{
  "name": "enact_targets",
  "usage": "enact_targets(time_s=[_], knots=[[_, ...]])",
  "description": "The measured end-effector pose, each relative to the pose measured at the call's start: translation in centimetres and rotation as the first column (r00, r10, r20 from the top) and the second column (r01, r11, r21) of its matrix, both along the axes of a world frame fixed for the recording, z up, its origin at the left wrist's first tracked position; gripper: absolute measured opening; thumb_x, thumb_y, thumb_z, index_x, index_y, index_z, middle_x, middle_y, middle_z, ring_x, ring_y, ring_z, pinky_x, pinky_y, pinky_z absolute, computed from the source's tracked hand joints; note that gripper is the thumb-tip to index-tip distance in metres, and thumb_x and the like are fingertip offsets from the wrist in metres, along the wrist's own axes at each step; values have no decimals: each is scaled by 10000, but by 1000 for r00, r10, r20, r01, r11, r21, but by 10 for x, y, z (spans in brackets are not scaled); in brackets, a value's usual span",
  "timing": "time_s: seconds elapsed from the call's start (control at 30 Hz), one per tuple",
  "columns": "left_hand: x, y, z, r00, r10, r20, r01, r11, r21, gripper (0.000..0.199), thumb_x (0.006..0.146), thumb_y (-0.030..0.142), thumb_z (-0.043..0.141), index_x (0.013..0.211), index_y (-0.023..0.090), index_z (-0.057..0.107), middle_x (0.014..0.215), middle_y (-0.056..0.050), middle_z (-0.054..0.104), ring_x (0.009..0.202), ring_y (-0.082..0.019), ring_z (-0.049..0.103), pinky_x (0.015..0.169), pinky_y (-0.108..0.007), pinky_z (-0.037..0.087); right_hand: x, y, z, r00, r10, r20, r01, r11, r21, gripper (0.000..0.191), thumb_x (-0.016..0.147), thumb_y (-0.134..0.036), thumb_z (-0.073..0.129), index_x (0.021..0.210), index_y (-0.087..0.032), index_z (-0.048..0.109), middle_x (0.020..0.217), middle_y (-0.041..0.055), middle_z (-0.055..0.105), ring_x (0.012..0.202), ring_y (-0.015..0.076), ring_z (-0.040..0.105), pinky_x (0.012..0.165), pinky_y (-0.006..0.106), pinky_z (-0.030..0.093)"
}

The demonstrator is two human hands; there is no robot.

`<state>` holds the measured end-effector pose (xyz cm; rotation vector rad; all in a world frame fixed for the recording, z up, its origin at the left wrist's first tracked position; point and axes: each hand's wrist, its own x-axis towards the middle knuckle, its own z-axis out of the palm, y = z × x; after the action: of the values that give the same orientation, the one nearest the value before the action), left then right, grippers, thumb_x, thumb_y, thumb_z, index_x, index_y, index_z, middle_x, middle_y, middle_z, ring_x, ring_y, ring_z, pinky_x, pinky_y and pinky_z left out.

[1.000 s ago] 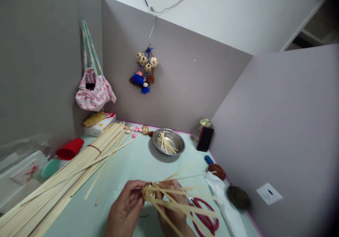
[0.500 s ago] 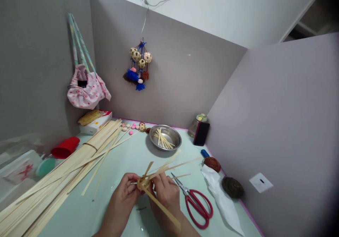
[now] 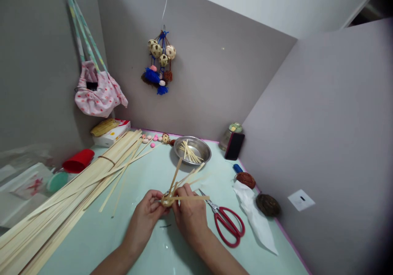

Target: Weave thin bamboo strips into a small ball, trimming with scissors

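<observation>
Between my two hands, above the table, is a small piece of weaving (image 3: 167, 201) made of pale bamboo strips, rounded at its base. My left hand (image 3: 151, 205) pinches its left side with thumb and fingers. On the other side my right hand (image 3: 189, 211) is closed at the strips where they leave the woven part; its fingertips are partly hidden. Loose strip ends (image 3: 176, 174) stick up and out to the right, one crossing over my right hand. Just right of that hand lie red-handled scissors (image 3: 229, 226), blades toward the weaving.
A long bundle of bamboo strips (image 3: 89, 181) covers the left side. Behind my hands stands a metal bowl (image 3: 208, 154) holding short strips. At right are a white cloth (image 3: 256, 217), yarn balls (image 3: 268, 205) and a phone (image 3: 235, 146) leaning on a jar. Woven balls (image 3: 156, 50) hang on the wall.
The view has tipped downward a little. The weaving has turned in my hands: one strip that pointed down to the right now lies nearly level across my right hand, and another stands taller.
</observation>
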<state>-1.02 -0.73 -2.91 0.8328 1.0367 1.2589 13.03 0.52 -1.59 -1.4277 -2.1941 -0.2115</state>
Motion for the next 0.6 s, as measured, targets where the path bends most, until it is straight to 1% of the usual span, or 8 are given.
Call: enact_targets(time_s=[0.1, 0.2, 0.3, 0.4, 0.5, 0.6], knots=[[-1, 2, -1, 1000, 15, -8, -15, 1000, 4, 282, 668, 328, 791, 780, 206, 563, 708, 19, 704, 703, -169, 694, 724, -286, 541, 0, 2, 0, 1000, -8, -8, 8, 999, -53, 93, 813, -119, 610, 818, -205, 577, 833, 25, 642, 661, 179, 586, 581, 273, 324], [-1, 4, -3, 1000, 10, -16, -10, 1000, 18, 273, 674, 315, 780, 779, 208, 551, 707, 24, 688, 708, -168, 685, 715, -280, 531, 1, 3, -4, 999, -12, -31, 9, 996, -84, 102, 783, -116, 626, 839, -197, 600, 879, 39, 658, 726, 194, 613, 621, 270, 357], [-2, 4, -6, 999, 1, -37, 0, 999, 38, 243, 692, 288, 760, 792, 208, 554, 729, 30, 670, 708, -160, 670, 694, -264, 511, 0, 4, -7, 997, -29, -65, 23, 995, -100, 96, 770, -105, 621, 822, -185, 617, 840, 45, 660, 704, 191, 609, 624, 269, 366], [-2, 3, -8, 998, -1, -68, 5, 998, 55, 212, 709, 264, 737, 806, 211, 556, 743, 37, 657, 717, -154, 661, 691, -250, 493, -2, 5, -6, 992, 5, -126, -21, 992, -124, 94, 785, -103, 603, 751, -189, 612, 772, 32, 647, 706, 180, 602, 637, 258, 375], [-2, 1, -6, 995, -1, -99, 7, 998, 57, 199, 713, 265, 724, 796, 217, 550, 737, 38, 655, 717, -162, 666, 691, -253, 490, -4, 7, -2, 984, -24, -175, -7, 985, -170, 118, 784, -95, 592, 714, -190, 595, 736, 22, 629, 675, 168, 587, 621, 251, 371], [-1, -1, 0, 991, 12, -132, -3, 998, 62, 170, 724, 263, 705, 779, 226, 548, 722, 39, 656, 721, -169, 673, 689, -248, 487, -4, 6, -1, 979, -34, -202, 8, 992, -126, 122, 781, -88, 585, 712, -187, 570, 714, 10, 601, 623, 152, 551, 577, 249, 340]])
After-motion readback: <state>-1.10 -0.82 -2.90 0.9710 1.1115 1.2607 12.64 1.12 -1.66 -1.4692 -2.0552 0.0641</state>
